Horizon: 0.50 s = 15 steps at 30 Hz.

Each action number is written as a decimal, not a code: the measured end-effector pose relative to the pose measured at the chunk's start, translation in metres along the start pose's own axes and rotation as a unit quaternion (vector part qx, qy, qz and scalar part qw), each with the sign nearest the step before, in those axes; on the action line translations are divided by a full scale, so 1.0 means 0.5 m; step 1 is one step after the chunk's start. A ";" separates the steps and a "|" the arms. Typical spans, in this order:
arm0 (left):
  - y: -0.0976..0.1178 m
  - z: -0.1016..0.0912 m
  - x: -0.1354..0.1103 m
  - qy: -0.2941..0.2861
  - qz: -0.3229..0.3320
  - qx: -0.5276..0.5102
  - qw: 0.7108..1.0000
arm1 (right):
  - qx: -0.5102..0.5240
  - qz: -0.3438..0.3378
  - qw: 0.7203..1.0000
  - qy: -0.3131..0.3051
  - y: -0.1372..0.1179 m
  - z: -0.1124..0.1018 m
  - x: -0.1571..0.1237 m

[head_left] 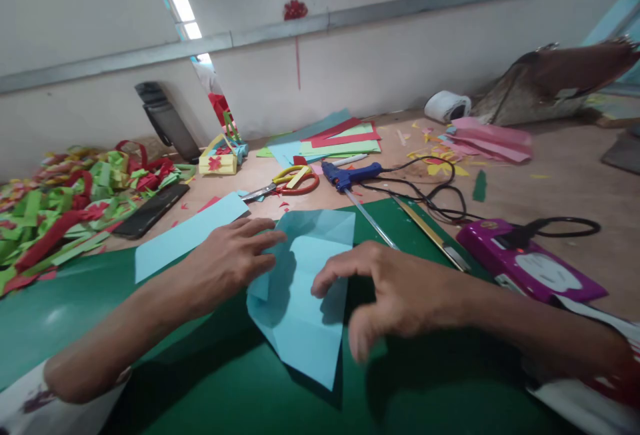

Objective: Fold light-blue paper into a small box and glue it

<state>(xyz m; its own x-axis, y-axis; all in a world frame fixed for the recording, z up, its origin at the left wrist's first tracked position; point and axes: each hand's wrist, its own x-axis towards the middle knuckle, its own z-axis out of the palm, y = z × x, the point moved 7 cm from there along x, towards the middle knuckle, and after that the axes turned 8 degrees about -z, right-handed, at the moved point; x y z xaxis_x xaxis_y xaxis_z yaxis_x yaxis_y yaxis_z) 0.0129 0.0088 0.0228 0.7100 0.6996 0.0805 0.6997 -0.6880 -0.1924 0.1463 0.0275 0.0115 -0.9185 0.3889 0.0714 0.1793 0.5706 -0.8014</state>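
A creased light blue paper sheet (305, 288) lies on the green cutting mat (210, 368) in front of me. My left hand (227, 258) rests flat on its left edge, fingers stretched out and pressing the paper down. My right hand (395, 291) hovers over the sheet's right edge with fingers spread and curled a little, holding nothing. A light blue paper strip (187, 235) lies on the mat just left of my left hand.
Scissors (287, 183) and a blue glue gun (350, 175) with black cable lie beyond the mat. A metal ruler (430, 235), a purple power strip (530, 268), a black phone (150, 211), a heap of paper strips (65, 201) and coloured sheets (340, 138) surround it.
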 end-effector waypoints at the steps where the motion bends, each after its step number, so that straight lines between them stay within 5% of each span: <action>1: 0.002 0.000 0.000 0.000 0.001 0.007 1.000 | -0.025 -0.005 1.000 -0.014 -0.006 0.010 -0.005; 7: 0.001 -0.024 -0.012 0.009 -0.048 0.024 0.999 | -0.167 -0.039 0.984 -0.038 -0.013 0.057 -0.012; 13: 0.037 -0.111 -0.056 0.150 -0.083 -0.049 0.984 | -0.185 -0.051 0.981 -0.011 -0.016 0.072 -0.006; 15: 0.040 -0.125 -0.070 0.161 -0.149 -0.088 0.972 | -0.187 -0.051 0.981 0.004 -0.014 0.072 -0.006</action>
<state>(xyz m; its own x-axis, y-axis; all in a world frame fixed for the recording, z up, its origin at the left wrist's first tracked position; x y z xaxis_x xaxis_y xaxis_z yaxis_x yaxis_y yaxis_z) 0.0071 -0.0413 0.0771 0.4411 0.7964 0.4139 0.8610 -0.5055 0.0551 0.1352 -0.0039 -0.0047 -0.9355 0.3218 0.1459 0.2055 0.8315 -0.5162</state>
